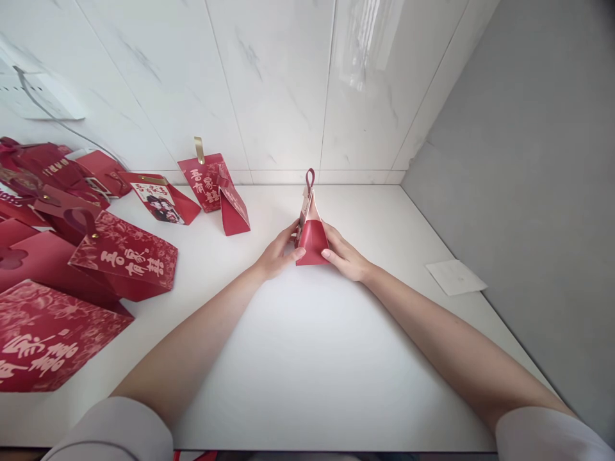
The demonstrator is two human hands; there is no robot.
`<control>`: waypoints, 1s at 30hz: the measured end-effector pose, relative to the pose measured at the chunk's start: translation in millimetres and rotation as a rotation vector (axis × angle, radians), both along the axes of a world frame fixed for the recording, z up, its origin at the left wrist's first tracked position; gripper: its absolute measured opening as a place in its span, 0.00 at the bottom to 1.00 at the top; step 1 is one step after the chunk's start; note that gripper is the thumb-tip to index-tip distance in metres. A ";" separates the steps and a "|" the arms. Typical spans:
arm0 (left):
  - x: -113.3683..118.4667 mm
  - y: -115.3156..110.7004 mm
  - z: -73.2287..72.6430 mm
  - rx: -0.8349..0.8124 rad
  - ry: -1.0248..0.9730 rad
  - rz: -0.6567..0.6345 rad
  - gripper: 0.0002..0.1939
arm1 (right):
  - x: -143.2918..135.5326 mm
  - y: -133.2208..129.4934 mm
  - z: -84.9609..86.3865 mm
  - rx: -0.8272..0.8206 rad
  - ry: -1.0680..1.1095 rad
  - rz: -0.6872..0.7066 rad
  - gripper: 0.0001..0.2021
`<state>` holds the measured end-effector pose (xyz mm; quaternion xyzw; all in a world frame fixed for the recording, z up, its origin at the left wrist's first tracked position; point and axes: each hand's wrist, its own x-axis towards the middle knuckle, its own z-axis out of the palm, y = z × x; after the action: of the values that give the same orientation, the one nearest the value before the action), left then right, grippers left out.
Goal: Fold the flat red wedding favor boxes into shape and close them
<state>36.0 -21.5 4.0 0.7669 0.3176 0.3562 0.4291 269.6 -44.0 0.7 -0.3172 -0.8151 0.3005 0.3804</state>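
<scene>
A small red triangular gift box (313, 238) stands upright on the white table, its narrow end toward me and a dark red loop handle at its peak. My left hand (281, 251) grips its left side, the thumb at the lower front corner. On the right side, my right hand (346, 255) holds it the same way, thumb on the lower right corner. The fingers behind the box are partly hidden.
Several red gift boxes (129, 253) crowd the left of the table (331, 371). A small red box (234, 210) stands by a taller one (204, 182) near the tiled wall. A white paper (455, 277) lies at the right edge.
</scene>
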 end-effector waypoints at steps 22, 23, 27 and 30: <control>1.2 0.2 0.0 -0.005 0.000 0.007 0.43 | -0.5 -0.4 -0.7 -0.010 0.001 -0.009 0.33; 1.2 0.1 0.1 -0.004 -0.001 0.005 0.43 | -0.4 -0.6 -0.5 -0.010 -0.001 -0.010 0.34; 1.3 0.3 0.0 -0.011 -0.001 0.005 0.43 | -0.2 -0.8 -0.6 -0.005 0.000 -0.008 0.33; 1.1 0.7 -0.7 -0.013 0.002 0.011 0.43 | -0.2 -0.4 -1.4 -0.007 0.003 -0.009 0.33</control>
<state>37.1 -20.8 3.3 0.7626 0.3246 0.3558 0.4319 269.4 -44.4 -0.7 -0.3216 -0.8122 0.3019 0.3817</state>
